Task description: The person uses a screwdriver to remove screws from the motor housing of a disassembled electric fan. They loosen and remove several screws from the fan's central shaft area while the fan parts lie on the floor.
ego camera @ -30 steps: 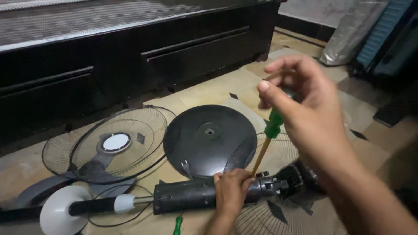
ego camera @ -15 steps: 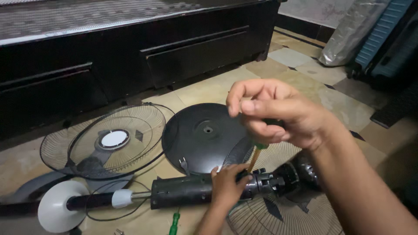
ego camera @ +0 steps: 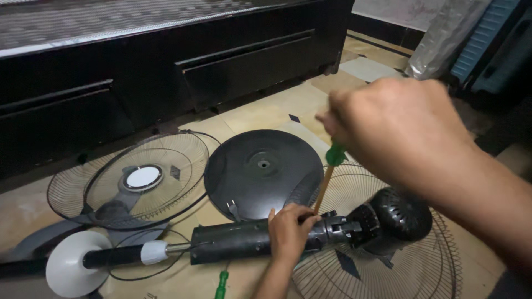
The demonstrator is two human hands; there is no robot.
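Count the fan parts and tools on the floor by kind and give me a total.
Wire fan grilles: 2
Round black base: 1
Fan body with motor: 1
Green-handled screwdrivers: 2
Total: 6

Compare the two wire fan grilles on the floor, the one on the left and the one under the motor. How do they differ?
The left grille has a round white cap at its centre and lies uncovered, left of the black round base. The right grille shows no such cap; the fan motor lies over it, and it runs off the bottom edge of the view. Both are round, made of thin radial wires, and lie flat on the tiled floor.
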